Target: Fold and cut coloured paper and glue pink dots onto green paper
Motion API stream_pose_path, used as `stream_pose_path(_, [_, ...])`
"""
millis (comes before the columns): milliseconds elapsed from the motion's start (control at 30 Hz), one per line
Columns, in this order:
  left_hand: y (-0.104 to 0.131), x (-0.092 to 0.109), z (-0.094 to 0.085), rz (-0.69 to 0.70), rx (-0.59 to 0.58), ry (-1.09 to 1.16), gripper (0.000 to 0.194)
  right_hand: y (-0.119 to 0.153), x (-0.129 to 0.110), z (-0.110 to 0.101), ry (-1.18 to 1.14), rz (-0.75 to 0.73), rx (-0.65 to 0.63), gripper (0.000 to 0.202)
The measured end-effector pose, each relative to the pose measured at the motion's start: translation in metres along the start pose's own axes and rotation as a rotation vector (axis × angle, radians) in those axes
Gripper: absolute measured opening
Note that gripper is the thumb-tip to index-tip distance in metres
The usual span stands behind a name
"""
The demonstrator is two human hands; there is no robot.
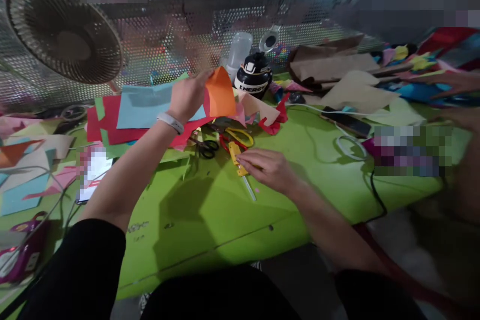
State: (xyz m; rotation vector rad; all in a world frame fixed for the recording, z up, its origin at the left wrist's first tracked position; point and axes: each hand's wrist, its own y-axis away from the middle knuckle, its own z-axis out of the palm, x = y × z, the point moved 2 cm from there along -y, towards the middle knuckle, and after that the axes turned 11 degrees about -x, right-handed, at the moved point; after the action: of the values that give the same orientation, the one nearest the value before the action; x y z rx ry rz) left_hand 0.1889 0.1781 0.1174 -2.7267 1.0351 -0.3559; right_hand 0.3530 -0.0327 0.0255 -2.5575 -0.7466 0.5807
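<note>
My left hand (189,94), with a white band at the wrist, pinches the top edge of an orange paper sheet (222,94) and holds it raised. Under that arm lie a light blue sheet (140,105) and a red sheet (108,117). My right hand (268,169) has its fingers closed on a small yellow glue gun (234,152); a translucent glue stick (249,189) juts from its near end. Just beyond it are black-handled scissors (208,149) and yellow-handled scissors (242,136), partly under paper.
A black bottle (254,77) stands behind the papers, and a fan (65,32) at the back left. A lit phone (95,175) lies left, paper scraps around it. Cables and a dark phone (347,121) lie right. Another person's arm (463,122) reaches in at the right edge.
</note>
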Motion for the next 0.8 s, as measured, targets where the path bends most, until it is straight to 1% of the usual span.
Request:
stream_pose_path(67, [-0.014, -0.004, 0.003, -0.023, 0.044, 0.029, 0.042, 0.0, 0.0, -0.001, 0.004, -0.001, 0.001, 0.022])
stream_pose_path(133, [-0.03, -0.015, 0.003, -0.048, 0.066, 0.039, 0.037, -0.001, -0.002, -0.004, 0.041, -0.024, 0.016, 0.021])
stream_pose_path(233, [-0.058, -0.032, 0.004, -0.031, 0.016, 0.035, 0.026, -0.001, -0.008, -0.009, 0.11, -0.078, 0.036, 0.019])
stream_pose_path(333, [-0.082, -0.04, 0.011, -0.024, -0.033, 0.039, 0.021, -0.001, -0.013, -0.01, 0.137, -0.095, 0.02, 0.018])
stream_pose_path(467, [-0.106, -0.038, 0.028, -0.029, -0.095, 0.059, 0.03, -0.001, -0.018, -0.009, 0.136, -0.106, 0.014, 0.017])
stream_pose_path(533, [-0.112, -0.036, 0.038, -0.02, -0.121, 0.072, 0.047, 0.0, -0.02, -0.008, 0.124, -0.121, 0.017, 0.015])
stream_pose_path(600, [-0.111, -0.038, 0.045, -0.035, -0.123, 0.077, 0.07, 0.0, -0.022, -0.007, 0.115, -0.133, 0.003, 0.015])
stream_pose_path(633, [-0.108, -0.041, 0.048, -0.044, -0.124, 0.077, 0.078, 0.0, -0.022, -0.007, 0.114, -0.134, -0.001, 0.015])
stream_pose_path(667, [-0.102, -0.046, 0.048, -0.047, -0.13, 0.072, 0.081, 0.001, -0.022, -0.008, 0.113, -0.135, -0.001, 0.015])
stream_pose_path(733, [-0.082, -0.058, 0.044, -0.016, -0.162, 0.043, 0.076, 0.001, -0.021, -0.009, 0.111, -0.14, -0.003, 0.014])
stream_pose_path(800, [-0.052, -0.075, 0.033, 0.045, -0.188, -0.017, 0.065, 0.003, -0.019, -0.01, 0.103, -0.143, -0.005, 0.014])
